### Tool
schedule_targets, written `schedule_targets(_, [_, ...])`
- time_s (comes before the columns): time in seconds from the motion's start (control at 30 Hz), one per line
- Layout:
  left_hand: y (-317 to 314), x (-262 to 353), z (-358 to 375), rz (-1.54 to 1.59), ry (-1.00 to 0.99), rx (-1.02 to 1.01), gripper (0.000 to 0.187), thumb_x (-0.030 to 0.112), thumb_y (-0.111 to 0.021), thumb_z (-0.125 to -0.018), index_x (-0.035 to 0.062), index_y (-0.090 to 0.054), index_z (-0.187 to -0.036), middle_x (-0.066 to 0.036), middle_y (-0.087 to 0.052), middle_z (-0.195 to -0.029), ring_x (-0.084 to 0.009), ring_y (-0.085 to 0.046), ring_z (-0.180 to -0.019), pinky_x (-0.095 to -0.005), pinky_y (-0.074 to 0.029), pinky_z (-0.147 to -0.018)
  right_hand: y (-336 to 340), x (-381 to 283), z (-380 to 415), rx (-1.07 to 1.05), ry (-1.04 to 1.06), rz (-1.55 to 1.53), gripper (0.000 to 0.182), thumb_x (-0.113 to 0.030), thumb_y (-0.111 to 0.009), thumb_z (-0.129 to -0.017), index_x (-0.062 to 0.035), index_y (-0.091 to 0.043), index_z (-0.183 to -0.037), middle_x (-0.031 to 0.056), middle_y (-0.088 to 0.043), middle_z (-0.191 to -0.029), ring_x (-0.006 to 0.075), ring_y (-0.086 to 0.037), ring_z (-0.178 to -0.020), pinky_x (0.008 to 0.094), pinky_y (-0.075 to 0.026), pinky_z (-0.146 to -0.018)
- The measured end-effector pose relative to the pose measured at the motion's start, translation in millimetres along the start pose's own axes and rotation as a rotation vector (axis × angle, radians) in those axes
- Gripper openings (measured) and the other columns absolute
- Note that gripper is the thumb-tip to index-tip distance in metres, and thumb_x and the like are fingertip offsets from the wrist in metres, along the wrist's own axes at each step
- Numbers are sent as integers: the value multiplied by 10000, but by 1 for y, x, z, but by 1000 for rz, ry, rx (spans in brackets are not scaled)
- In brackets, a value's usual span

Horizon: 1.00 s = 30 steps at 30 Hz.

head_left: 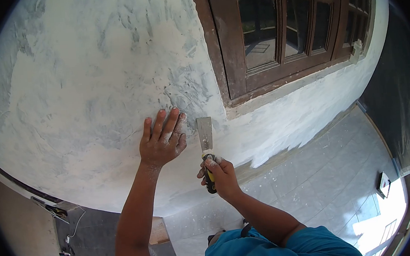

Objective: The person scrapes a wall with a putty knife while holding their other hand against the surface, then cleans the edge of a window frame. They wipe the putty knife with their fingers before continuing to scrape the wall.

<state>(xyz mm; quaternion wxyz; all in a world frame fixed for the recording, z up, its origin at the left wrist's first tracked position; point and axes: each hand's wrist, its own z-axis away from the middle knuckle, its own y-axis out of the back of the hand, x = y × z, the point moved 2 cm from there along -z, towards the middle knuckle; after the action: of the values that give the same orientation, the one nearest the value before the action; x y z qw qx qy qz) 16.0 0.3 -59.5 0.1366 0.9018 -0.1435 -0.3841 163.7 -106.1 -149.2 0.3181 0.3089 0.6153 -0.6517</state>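
My left hand [161, 140] lies flat on the white plastered wall [81, 89], fingers spread and dusted with plaster. My right hand [220, 171] grips the yellow-and-black handle of a putty knife [205, 133], whose flat metal blade points up against the wall just right of my left hand. The blade sits below the lower left corner of a dark brown wooden window frame [230, 54]. Rough grey patches mark the plaster above my left hand.
The window with several glass panes [297, 19] fills the upper right. A grey tiled floor [324, 176] with plaster splashes lies below. A small white object [384, 184] rests on the floor at right. Tools and a cable [66, 225] lie at lower left.
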Motion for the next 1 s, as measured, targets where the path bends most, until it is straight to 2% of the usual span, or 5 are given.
schedule_targets(0.2, [9, -5, -4, 56, -6, -50, 477, 353, -607, -837, 173, -640, -1277, -28, -445, -1509, -264, -316, -1443, -498, -203, -1188, -28, -17, -7, 4, 71, -221, 226, -230, -542, -998, -16, -594, -947, 85, -646, -759, 133, -642, -660, 264, -547, -568])
schedule_targets(0.3, [21, -17, -13, 8, -61, -50, 419, 351, -590, -852, 251, -658, -1253, 25, -457, -1503, -202, -343, -1428, -448, -198, -1208, -34, 3, 0, 11, 29, -208, 227, -227, -542, -996, -12, -593, -946, 81, -641, -756, 139, -643, -657, 270, -549, -569])
schedule_targets(0.47, [21, -34, -24, 14, -124, -48, 540, 435, -617, -829, 336, -568, -1358, 42, -379, -1551, -198, -284, -1455, -549, -156, -1201, -53, 8, -1, 35, 67, -331, 219, -226, -548, -991, -13, -585, -956, 81, -631, -768, 155, -647, -680, 284, -549, -564])
schedule_targets(0.73, [17, -34, -23, 30, -127, -70, 623, 447, -657, -787, 287, -550, -1379, 20, -351, -1566, -222, -262, -1466, -598, -135, -1186, -68, 0, -17, 67, 148, -487, 228, -222, -553, -987, 2, -576, -954, 91, -615, -762, 167, -643, -681, 289, -544, -559])
schedule_targets(1.0, [18, -35, -23, 54, -127, -64, 647, 425, -687, -765, 197, -570, -1360, 9, -363, -1557, -225, -276, -1460, -600, -143, -1179, -56, 22, -10, 108, 171, -340, 233, -219, -553, -986, 1, -592, -919, 86, -625, -751, 156, -634, -648, 282, -536, -551])
